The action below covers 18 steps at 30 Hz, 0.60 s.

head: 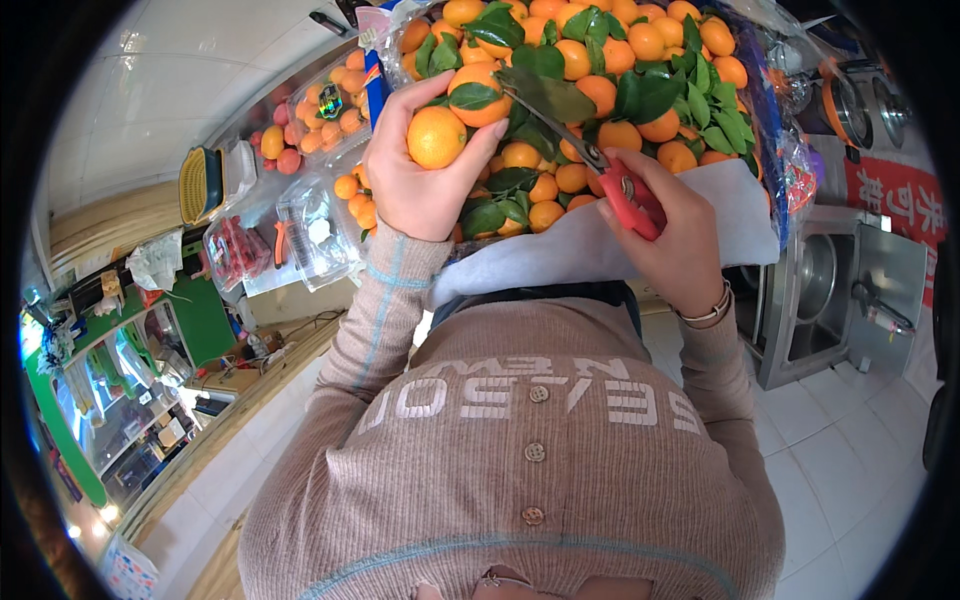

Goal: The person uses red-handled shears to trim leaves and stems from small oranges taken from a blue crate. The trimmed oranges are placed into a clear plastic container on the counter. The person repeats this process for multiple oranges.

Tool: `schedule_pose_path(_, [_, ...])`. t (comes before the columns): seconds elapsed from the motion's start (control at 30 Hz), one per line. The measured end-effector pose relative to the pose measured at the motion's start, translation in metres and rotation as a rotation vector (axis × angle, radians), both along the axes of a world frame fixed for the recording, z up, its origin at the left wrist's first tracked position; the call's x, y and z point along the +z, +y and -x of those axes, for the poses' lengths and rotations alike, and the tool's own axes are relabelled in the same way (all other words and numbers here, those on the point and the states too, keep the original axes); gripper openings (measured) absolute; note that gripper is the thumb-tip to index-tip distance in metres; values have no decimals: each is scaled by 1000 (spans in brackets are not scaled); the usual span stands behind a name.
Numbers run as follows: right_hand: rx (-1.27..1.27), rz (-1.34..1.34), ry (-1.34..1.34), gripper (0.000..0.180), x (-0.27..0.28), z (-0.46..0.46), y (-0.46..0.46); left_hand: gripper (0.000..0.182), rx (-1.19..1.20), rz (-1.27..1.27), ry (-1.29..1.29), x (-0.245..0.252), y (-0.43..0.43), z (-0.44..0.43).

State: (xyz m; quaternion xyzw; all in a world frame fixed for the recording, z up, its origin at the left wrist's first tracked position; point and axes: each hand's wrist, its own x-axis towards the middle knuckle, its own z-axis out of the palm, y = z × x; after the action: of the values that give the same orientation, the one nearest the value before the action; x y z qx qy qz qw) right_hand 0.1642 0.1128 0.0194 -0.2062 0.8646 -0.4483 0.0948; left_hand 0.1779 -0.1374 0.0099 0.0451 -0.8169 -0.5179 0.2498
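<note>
My left hand (427,165) is closed around two small orange citrus fruits. One fruit (436,138) rests against the palm; the other (480,94), with a green leaf across it, sits between thumb and fingers. In my right hand (671,225) are red-handled pruning snips (634,202), their narrow blades pointing up and left towards the leafy fruit. A dark green leaf (547,94) lies by the blade tips; whether the blades touch it I cannot tell. Beneath both hands, a blue-edged box (772,150) holds many leafy citrus fruits, with a white padded sheet (525,259) along its near side.
Clear plastic fruit packs (330,112) stand left of the box. Nearer are an empty clear clamshell (319,225), a pack of red fruit (236,251), orange-handled snips (280,244) and a yellow basket (199,184). At right stands an open metal cabinet (817,277).
</note>
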Motion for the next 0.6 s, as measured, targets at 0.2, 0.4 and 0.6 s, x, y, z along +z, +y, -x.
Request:
schedule_pose_path(0.2, [24, -57, 35, 48, 5, 1, -2, 48, 29, -52, 22, -1, -3, -1])
schedule_pose_path(0.4, [-27, -8, 48, 47, 3, -4, -8, 48, 0, -162, 14, 4, -1, -3])
schedule_pose_path(0.6, [9, 41, -46, 45, 2, -4, -10, 48, 12, -115, 19, 6, 6, -3])
